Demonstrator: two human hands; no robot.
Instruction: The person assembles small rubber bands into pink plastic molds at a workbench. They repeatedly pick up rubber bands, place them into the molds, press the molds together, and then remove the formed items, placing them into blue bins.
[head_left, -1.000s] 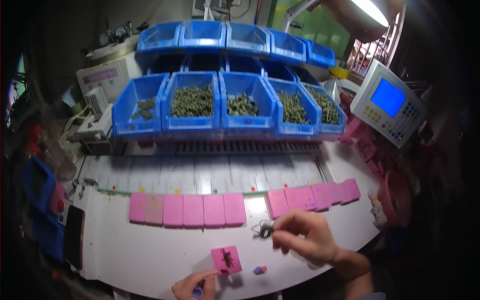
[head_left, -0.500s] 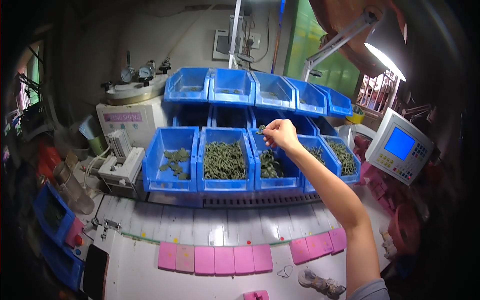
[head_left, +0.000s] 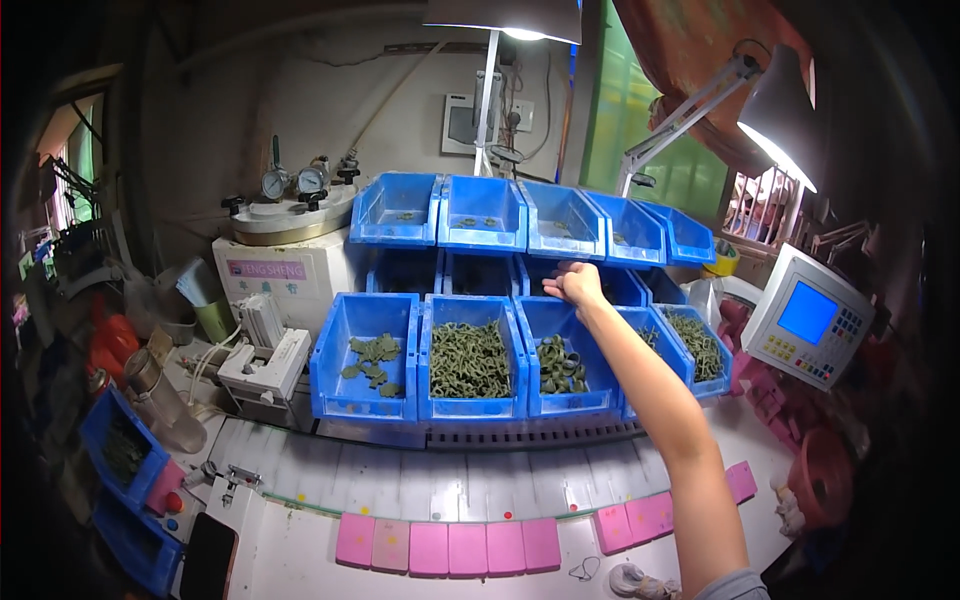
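Note:
My right hand (head_left: 576,284) reaches up from the lower right, its fingers loosely apart and pointing left, with nothing visible in them. It is at the mouth of a shadowed blue bin (head_left: 541,272) in the middle row, below the top-row bins. Under the hand, a front-row blue bin (head_left: 572,405) holds small dark-green ring-like pieces (head_left: 560,368). Left of it stands a bin full of thin, twisted green pieces (head_left: 468,360). The leftmost front bin has a few flat green pieces (head_left: 374,362). My left hand is out of view.
Pink blocks (head_left: 467,550) line the near edge of a grey segmented surface (head_left: 420,480). A control panel with a blue screen (head_left: 808,312) stands right; a lamp (head_left: 780,120) hangs above. To the left are a machine with gauges (head_left: 290,215), a clear bottle (head_left: 165,400) and a phone (head_left: 208,556).
My right hand was pinching a small green piece above the third front bin; now its fingers are loosened and the piece no longer shows. The view has tilted slightly upward.

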